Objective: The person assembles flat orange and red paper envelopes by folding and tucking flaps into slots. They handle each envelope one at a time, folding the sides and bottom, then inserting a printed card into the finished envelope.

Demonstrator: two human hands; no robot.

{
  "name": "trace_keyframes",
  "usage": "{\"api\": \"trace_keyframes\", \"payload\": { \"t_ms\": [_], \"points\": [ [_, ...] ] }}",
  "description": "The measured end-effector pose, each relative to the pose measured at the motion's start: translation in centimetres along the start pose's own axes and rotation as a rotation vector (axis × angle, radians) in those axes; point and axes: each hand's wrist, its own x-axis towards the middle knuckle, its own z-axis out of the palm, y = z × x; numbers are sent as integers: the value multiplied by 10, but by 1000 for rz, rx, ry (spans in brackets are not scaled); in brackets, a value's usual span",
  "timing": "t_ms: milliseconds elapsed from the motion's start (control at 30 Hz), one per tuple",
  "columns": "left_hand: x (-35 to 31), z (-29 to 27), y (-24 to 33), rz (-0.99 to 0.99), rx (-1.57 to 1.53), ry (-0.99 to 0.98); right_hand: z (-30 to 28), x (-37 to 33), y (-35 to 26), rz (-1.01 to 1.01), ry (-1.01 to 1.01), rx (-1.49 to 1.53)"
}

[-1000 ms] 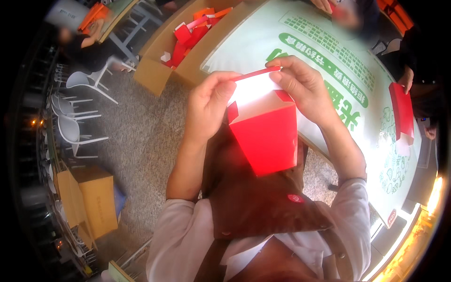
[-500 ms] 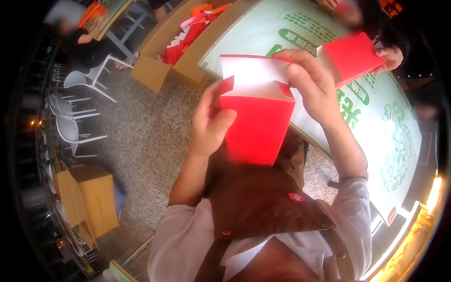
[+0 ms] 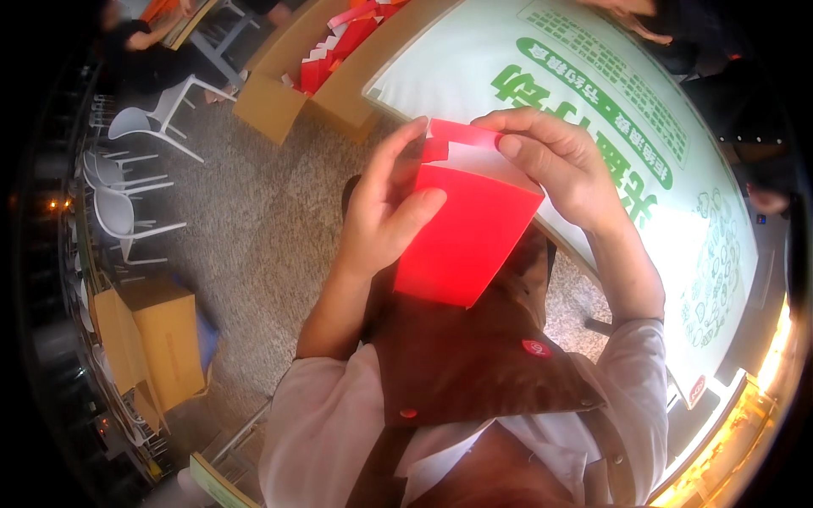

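Note:
A red paper box (image 3: 466, 233) with a white inside is held in front of my chest, slightly tilted, its mouth at the top. My left hand (image 3: 381, 207) grips its left side, the thumb on the front face and the fingers at the back edge. At the upper right corner, my right hand (image 3: 559, 165) pinches the top flap (image 3: 464, 133) between thumb and fingers. That flap is bent forward over the mouth, and part of the white inside shows beneath it. A small red side tab (image 3: 435, 151) stands at the left of the mouth.
A white table (image 3: 457, 59) with green print lies ahead to the right; another person's hand (image 3: 631, 7) is at its far edge. An open cardboard carton (image 3: 279, 106) holds several red and orange paper pieces. White chairs (image 3: 127, 123) and another carton (image 3: 174, 356) stand left.
My right hand has folded the top flap forward and down over the mouth. The box has tilted a little. The other person's red box has gone from view.

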Motion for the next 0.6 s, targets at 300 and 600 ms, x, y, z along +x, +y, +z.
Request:
{"api": "trace_keyframes", "payload": {
  "t_ms": [300, 600],
  "points": [
    [-2, 1, -3, 25, 13, 34, 5, -3, 1, -23, -89, -11],
    [-9, 0, -5, 36, 22, 35, 6, -2, 10, -148, -130, -106]
  ]
}}
